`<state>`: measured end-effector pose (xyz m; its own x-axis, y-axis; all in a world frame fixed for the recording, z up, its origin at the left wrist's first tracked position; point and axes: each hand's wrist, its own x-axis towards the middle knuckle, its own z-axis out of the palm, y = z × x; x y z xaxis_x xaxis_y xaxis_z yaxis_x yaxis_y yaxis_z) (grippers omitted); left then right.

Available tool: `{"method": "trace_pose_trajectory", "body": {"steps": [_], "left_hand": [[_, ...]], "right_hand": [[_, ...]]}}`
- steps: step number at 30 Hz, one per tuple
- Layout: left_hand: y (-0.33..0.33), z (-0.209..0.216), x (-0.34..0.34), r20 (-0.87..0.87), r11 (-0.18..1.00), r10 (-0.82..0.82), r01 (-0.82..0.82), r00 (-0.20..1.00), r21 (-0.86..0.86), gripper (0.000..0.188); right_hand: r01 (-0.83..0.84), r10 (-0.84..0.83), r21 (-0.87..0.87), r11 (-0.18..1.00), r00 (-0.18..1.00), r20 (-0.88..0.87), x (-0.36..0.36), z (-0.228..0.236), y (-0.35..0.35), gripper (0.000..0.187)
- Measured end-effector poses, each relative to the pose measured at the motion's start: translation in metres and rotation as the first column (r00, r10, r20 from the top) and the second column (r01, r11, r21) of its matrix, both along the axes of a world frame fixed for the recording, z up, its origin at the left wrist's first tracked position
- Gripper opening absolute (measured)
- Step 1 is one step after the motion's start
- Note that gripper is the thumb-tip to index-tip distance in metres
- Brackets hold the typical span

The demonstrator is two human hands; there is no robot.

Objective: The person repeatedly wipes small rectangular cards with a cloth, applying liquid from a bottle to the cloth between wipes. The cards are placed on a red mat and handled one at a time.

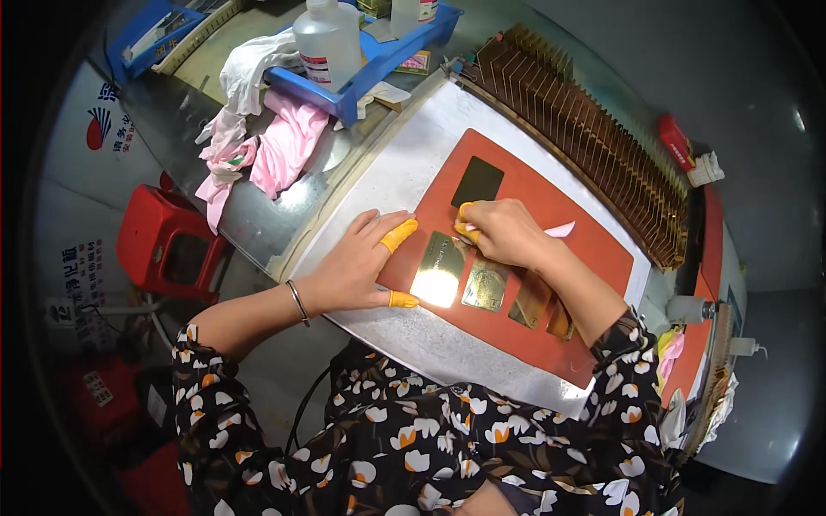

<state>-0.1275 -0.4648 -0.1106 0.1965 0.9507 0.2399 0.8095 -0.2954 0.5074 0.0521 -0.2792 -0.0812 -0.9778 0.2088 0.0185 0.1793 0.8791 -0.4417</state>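
A row of shiny gold metal plates lies on an orange-red mat [508, 176]. My left hand [357, 267] rests at the left edge of the nearest-left plate [439, 271], fingers spread, yellow finger cots on the thumb and index finger. Over that plate's upper right corner, my right hand [503, 230] is closed, with yellow cots on its fingertips. A pale pink tip of cloth [561, 230] pokes out beside its wrist; the rest is hidden by the hand. Another plate [483, 282] lies just below the right hand, and a dark plate [478, 181] lies above it.
A long rack [585, 129] of upright gold plates borders the mat's far right side. Far left, a blue tray [344, 99] holds a clear plastic bottle [327, 43]; pink cloths [288, 146] hang beside it. A red stool [172, 245] stands left, a small bottle [688, 310] right.
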Motion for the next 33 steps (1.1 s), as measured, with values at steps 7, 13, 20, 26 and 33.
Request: {"method": "trace_pose_trajectory", "body": {"steps": [7,13,20,26,33], "left_hand": [[0.018,0.021,-0.04,0.332,0.887,0.203,-0.316,0.921,0.335,0.066],[0.079,0.051,-0.122,0.571,0.514,0.458,-0.727,0.681,0.455,0.077],[0.11,0.061,-0.141,0.543,0.637,0.545,-0.736,0.639,0.227,0.088],[0.117,0.058,-0.15,0.484,0.614,0.585,-0.746,0.65,0.26,0.059],[0.115,0.059,-0.152,0.515,0.619,0.588,-0.757,0.624,0.211,0.059]], "right_hand": [[-0.125,-0.621,-0.992,0.006,0.777,-0.102,-0.013,0.039,0.032,0.013],[-0.304,-0.642,-0.951,-0.061,0.741,-0.196,-0.086,0.075,0.041,0.013],[-0.361,-0.67,-0.926,0.11,0.661,-0.338,-0.175,0.114,0.047,0.014],[-0.328,-0.733,-0.945,0.013,0.639,-0.232,-0.199,0.118,0.036,0.015],[-0.409,-0.66,-0.913,-0.006,0.687,-0.303,-0.204,0.127,0.022,0.014]]}}
